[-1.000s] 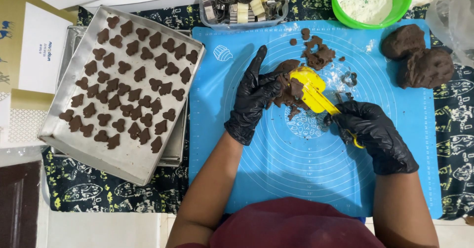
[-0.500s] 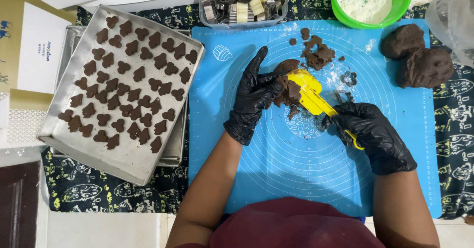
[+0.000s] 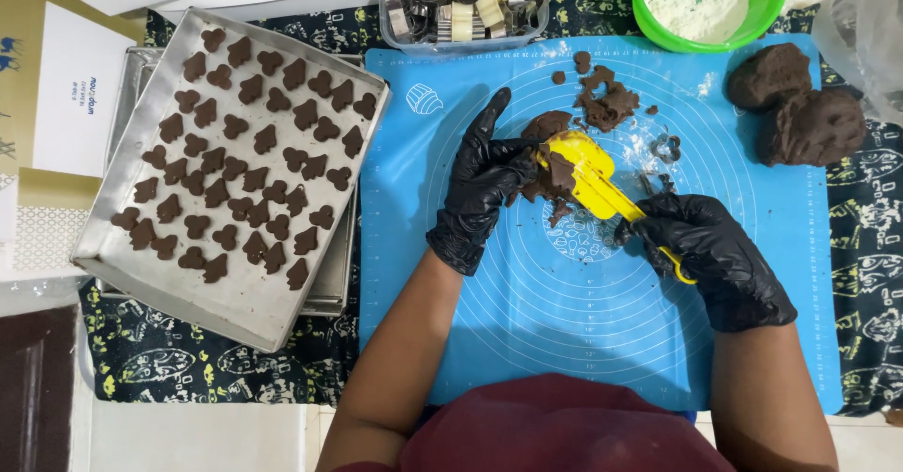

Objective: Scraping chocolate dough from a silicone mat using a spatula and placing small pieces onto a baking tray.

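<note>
From the head view, the right hand [image 3: 717, 258] gripped a yellow scraper [image 3: 602, 180] by its handle, blade under a dough lump [image 3: 550, 166] on the blue mat [image 3: 564, 322]. The left hand [image 3: 484, 176], fingers partly curled, pressed that dough. A tray [image 3: 245, 303] of cut cookies [image 3: 245, 152] lay left of the mat.

A mat [image 3: 564, 340] is lying at centre, a tray [image 3: 235, 293] of cut-outs [image 3: 245, 152] sitting at nine o'clock. A cutter box [image 3: 461, 2] and bowl [image 3: 701, 7] are resting at twelve, dough balls [image 3: 800, 105] at two, scraps [image 3: 607, 101] between.
</note>
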